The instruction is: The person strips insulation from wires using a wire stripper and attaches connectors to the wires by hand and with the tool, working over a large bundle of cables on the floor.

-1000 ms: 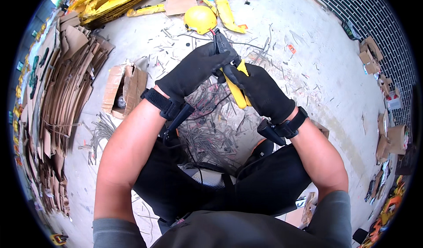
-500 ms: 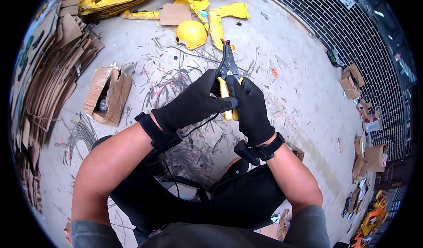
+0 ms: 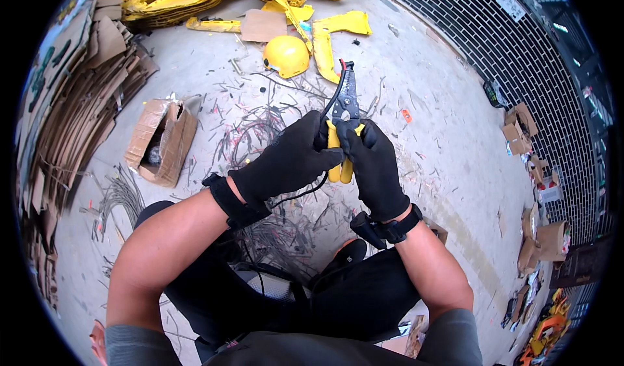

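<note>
Wire strippers (image 3: 341,155) with a dark head and yellow handles stand out in front of me, head away from me. My right hand (image 3: 377,164), in a black glove, is closed round their handles. A black cable (image 3: 335,100) runs up beside the jaws, with a short red piece (image 3: 342,65) at the tip. My gloved left hand (image 3: 287,159) is closed on the cable, its thumb against the left handle. Behind the strippers lies a yellow helmet (image 3: 286,56).
A cardboard box (image 3: 166,135) and stacked flattened cardboard (image 3: 97,93) are on the left. Cable scraps (image 3: 250,126) litter the concrete floor. Yellow panels (image 3: 169,5) lie piled at the back. Boxes (image 3: 520,129) line the dark brick wall on the right.
Both hands and the strippers have come lower in view since a second ago. The strippers turned more upright, and my left hand moved off their head down to beside the handles, holding the cable.
</note>
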A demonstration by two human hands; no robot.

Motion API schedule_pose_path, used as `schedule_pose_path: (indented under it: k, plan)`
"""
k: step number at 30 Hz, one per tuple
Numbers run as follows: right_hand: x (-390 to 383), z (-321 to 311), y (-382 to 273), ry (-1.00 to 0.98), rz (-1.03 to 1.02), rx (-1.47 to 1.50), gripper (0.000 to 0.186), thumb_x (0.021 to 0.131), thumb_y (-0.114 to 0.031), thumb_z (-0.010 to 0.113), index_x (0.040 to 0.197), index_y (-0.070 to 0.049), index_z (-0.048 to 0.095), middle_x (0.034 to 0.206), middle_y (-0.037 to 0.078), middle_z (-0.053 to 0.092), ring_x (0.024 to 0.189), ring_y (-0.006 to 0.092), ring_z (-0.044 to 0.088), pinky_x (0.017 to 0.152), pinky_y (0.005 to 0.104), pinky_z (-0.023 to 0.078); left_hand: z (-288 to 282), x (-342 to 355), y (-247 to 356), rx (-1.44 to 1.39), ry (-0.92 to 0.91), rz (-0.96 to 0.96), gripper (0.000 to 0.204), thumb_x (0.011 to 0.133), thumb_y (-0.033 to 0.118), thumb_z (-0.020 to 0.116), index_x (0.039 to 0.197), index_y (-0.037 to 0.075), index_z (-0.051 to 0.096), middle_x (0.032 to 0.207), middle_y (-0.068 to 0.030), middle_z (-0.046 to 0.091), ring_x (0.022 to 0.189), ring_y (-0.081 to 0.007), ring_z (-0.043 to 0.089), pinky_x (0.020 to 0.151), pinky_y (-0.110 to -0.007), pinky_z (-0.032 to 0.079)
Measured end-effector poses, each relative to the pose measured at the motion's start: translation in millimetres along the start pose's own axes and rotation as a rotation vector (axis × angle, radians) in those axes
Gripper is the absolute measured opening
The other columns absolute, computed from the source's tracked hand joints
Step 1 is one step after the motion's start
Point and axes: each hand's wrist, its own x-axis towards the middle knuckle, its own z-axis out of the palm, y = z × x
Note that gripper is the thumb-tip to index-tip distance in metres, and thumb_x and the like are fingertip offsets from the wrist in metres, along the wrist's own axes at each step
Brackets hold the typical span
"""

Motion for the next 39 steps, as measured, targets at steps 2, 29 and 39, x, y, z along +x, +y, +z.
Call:
schedule_pose_path:
  k: [2, 29, 39]
  plan:
    - [1.0, -1.4, 4.6, 0.011, -0.010, 0.021, 0.018, 0.099, -0.020, 0.061, 0.097, -0.002, 0.061, 0.081, -0.001, 0.062, 0.072, 0.0031, 0.053, 0.064, 0.0231, 0.044, 2.6, 1.4, -7.2, -0.036, -0.006, 0.007, 0.037, 0.083, 0.020, 0.075, 0.096, 0.000, 0.047, 0.081, -0.0129, 0.056, 0.070, -0.0165, 0.053, 0.063, -0.035, 0.046]
    - [-1.4, -10.9, -6.6, -0.161, -0.152, -0.067, 0.025, 0.100, -0.025, 0.057, 0.108, -0.001, 0.060, 0.087, 0.002, 0.064, 0.078, 0.0073, 0.058, 0.070, 0.0266, 0.048, -18.9, -5.5, 21.0, -0.056, -0.215, -0.018, 0.036, 0.095, 0.021, 0.067, 0.122, 0.001, 0.056, 0.108, -0.0055, 0.064, 0.097, -0.0104, 0.060, 0.088, -0.027, 0.049]
    - [-6.0, -10.0, -15.0, -0.174, -0.099, -0.127, 0.028, 0.103, -0.029, 0.056, 0.114, -0.003, 0.057, 0.099, -0.002, 0.059, 0.087, 0.0033, 0.051, 0.077, 0.0226, 0.045, -7.8, -10.6, 32.4, -0.197, -0.277, -0.090, 0.041, 0.089, 0.013, 0.068, 0.123, 0.000, 0.051, 0.105, -0.0088, 0.064, 0.093, -0.0138, 0.061, 0.084, -0.031, 0.051]
